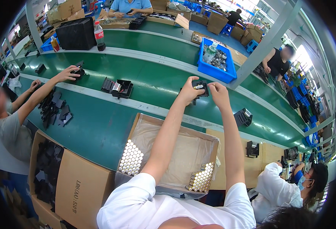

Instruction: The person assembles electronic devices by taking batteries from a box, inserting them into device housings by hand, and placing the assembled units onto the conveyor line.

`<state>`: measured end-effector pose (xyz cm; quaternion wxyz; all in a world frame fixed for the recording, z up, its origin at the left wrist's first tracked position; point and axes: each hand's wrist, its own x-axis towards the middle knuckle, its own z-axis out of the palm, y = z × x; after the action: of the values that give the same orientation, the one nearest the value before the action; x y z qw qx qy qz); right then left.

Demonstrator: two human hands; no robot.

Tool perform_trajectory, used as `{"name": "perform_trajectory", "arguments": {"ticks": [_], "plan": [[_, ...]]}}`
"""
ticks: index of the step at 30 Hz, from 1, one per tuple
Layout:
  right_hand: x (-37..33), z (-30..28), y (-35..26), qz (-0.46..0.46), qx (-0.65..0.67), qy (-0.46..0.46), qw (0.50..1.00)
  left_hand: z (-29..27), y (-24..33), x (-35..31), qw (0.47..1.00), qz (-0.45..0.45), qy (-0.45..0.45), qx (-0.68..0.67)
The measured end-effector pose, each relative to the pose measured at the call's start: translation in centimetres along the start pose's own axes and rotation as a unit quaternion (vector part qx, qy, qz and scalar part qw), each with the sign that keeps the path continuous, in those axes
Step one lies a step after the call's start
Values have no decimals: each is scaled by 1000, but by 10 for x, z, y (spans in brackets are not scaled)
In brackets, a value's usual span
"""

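Over the green conveyor belt, my left hand (191,91) grips a small black plastic case (202,87) with its lid folded open. A battery (198,87) shows inside the case. Just to the right, my right hand (219,94) is closed in a pinch, with a small, brassy-tipped battery (214,86) between thumb and fingertips, mostly hidden. Below my forearms lies an open cardboard box (175,149) lined with plastic film. Upright AA batteries are clustered at its left side (131,158) and its lower right corner (201,178).
Open black cases (123,89) (243,117) sit on the belt either side. Beyond stands a blue bin (217,74) of small parts; a cola bottle (99,36) is far left. A co-worker's hand (69,73) holds another case. Black pieces (55,108) pile at left.
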<state>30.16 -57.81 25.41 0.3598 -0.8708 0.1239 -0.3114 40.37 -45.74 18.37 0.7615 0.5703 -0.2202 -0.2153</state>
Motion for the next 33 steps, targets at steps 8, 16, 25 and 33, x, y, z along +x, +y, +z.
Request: {"name": "perform_trajectory", "arguments": {"ticks": [8, 16, 25, 33], "plan": [[2, 11, -22, 31, -184, -92, 978, 4, 5, -3, 986, 47, 23, 156], [18, 18, -21, 209, 1, -99, 973, 7, 15, -14, 967, 107, 15, 229], [53, -7, -36, 172, -215, -244, 930, 7, 23, -20, 964, 153, -4, 216], [44, 4, -31, 70, -211, -183, 958, 6, 17, -14, 970, 129, 25, 204]]}}
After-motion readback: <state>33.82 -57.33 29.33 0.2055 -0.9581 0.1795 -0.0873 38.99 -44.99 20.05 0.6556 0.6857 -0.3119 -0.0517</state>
